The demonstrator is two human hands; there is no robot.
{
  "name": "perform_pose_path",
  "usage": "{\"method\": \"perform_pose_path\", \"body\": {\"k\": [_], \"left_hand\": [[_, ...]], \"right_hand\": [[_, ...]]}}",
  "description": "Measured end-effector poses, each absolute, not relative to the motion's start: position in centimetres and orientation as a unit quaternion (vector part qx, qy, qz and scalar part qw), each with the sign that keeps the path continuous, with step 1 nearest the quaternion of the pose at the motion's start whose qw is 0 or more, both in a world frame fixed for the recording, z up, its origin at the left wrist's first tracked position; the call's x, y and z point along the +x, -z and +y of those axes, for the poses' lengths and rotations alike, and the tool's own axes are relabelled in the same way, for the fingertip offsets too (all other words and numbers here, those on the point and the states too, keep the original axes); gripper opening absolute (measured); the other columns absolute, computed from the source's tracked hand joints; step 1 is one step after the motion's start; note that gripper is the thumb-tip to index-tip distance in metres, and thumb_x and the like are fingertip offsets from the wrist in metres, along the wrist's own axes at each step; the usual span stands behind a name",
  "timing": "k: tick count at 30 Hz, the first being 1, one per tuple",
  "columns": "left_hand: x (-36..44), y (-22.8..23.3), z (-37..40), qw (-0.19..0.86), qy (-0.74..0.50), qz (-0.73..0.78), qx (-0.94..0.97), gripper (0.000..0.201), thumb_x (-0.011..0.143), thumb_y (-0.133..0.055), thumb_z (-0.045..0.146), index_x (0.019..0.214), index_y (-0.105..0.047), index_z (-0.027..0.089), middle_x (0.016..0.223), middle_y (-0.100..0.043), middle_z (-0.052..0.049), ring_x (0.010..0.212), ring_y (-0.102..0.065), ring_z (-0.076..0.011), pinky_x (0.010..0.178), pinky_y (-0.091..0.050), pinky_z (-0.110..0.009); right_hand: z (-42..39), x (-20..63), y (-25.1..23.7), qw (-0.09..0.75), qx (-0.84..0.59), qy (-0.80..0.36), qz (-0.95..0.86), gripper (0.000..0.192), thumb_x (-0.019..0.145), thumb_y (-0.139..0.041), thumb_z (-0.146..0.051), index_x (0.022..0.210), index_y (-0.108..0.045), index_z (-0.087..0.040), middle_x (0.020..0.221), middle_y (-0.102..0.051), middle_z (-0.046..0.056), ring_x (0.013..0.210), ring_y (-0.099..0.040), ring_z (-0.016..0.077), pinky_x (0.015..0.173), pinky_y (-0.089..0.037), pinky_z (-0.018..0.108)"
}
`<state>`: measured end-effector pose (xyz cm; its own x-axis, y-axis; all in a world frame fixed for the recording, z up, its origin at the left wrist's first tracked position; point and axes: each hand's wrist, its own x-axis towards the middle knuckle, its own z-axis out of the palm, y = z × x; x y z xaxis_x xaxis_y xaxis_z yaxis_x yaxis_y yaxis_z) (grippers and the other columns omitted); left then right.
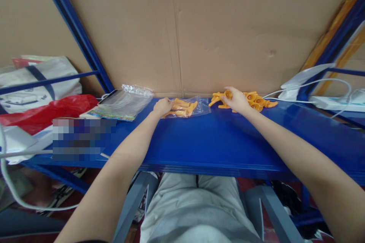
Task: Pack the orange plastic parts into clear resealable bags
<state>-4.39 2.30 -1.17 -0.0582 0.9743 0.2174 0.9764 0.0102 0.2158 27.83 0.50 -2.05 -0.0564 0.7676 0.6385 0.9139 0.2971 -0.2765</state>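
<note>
While the left hand (162, 107) grips the part-filled bag (203, 105) mid-frame, loose orange pieces (256, 101) remain centre-right, the right hand (235, 100) gripping one.

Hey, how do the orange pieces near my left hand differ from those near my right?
The left-hand pieces lie in a clear bag; the right-hand pieces are heaped loose. The left-hand pieces form a narrower cluster, while the right-hand pieces spread wider. Both groups are orange and rest on the blue tabletop.

orange pieces (253, 101) at right grip (237, 101) | clear bag (204, 105) at left grip (162, 106) | plain blue counter (211, 138) beneath both
</note>
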Motion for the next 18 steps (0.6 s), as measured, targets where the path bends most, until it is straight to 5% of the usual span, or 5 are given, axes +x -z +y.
{"method": "perform_pose_path", "body": {"k": [6,13,18], "left_hand": [[-4.4,1.2,2.3,-0.003,0.157,-0.711,-0.685,0.042,0.098,-0.04,0.039,0.117,-0.069,0.014,0.125,-0.07,-0.016,0.118,-0.065,-0.0302,0.095,-0.051,-0.034],[-4.4,1.2,2.3,0.004,0.165,-0.714,-0.68,0.042,0.097,-0.043,0.04,0.115,-0.07,0.015,0.124,-0.07,-0.016,0.116,-0.066,-0.0307,0.092,-0.052,-0.033],[-4.5,1.4,2.5,0.009,0.164,-0.714,-0.681,0.042,0.097,-0.042,0.041,0.116,-0.069,0.015,0.125,-0.07,-0.016,0.117,-0.065,-0.0299,0.092,-0.051,-0.032]], "right_hand": [[1.6,28.6,1.2,0.502,-0.514,0.065,-0.692,0.054,0.083,-0.061,-0.038,0.133,-0.055,-0.017,0.105,-0.069,0.01,0.096,-0.066,0.0261,0.091,-0.051,0.045],[0.8,27.4,1.3,0.457,-0.53,0.02,-0.714,0.058,0.081,-0.065,-0.038,0.134,-0.054,-0.017,0.112,-0.067,0.012,0.102,-0.065,0.0265,0.091,-0.051,0.043],[0.8,26.2,2.2,0.501,-0.512,-0.147,-0.682,0.053,0.079,-0.067,-0.027,0.129,-0.054,-0.017,0.115,-0.068,0.012,0.1,-0.068,0.0249,0.086,-0.057,0.041]]}}
